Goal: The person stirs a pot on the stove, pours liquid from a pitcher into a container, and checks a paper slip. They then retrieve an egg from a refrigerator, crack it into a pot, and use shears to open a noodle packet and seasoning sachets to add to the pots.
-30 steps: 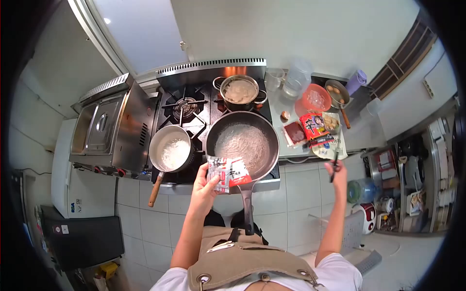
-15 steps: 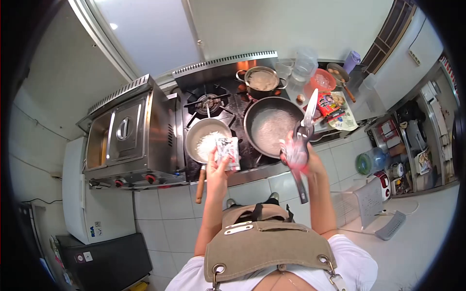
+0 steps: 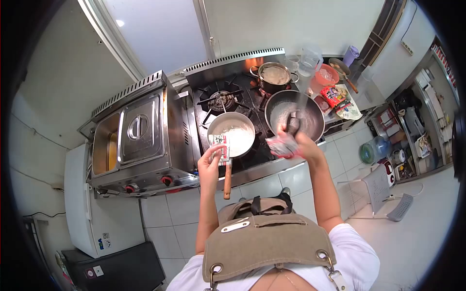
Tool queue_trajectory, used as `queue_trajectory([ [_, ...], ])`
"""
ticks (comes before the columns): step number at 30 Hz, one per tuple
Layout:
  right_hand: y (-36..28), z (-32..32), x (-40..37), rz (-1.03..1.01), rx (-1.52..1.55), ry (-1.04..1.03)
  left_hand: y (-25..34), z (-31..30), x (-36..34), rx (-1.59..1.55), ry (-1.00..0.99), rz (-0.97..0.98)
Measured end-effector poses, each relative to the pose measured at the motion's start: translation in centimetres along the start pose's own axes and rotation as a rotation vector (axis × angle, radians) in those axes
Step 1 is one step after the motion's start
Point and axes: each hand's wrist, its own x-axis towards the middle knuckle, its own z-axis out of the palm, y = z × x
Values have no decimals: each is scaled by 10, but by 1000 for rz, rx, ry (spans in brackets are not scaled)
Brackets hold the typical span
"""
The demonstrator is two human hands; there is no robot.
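My left hand (image 3: 208,164) pinches a small printed sachet (image 3: 219,144) above the near edge of a light saucepan (image 3: 212,127). White contents lie in this pan, and its wooden handle (image 3: 227,183) points toward me. Closed around black-handled scissors (image 3: 292,124), my right hand (image 3: 307,145) is over the near side of a dark frying pan (image 3: 315,114). The scissor blades are blurred and point away from me. A crumpled red-and-white packet (image 3: 282,146) is also in this hand. Cloudy liquid appears in the frying pan, partly hidden by the hand.
A two-handled pot (image 3: 272,88) stands on the back burner. To its right are a clear jug (image 3: 309,60), a red bowl (image 3: 335,72) and a red food packet (image 3: 334,95). A steel food warmer (image 3: 141,128) sits left of the stove.
The view has shifted, so the stove sits farther right. The scissors have swung away from me over the frying pan. The sachet stays in my left hand by the saucepan.
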Motion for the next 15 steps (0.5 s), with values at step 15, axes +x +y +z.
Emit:
queue_trajectory([
  [15,20,34,-29,139,-62,96,-11,24,-6,333,-276,111],
])
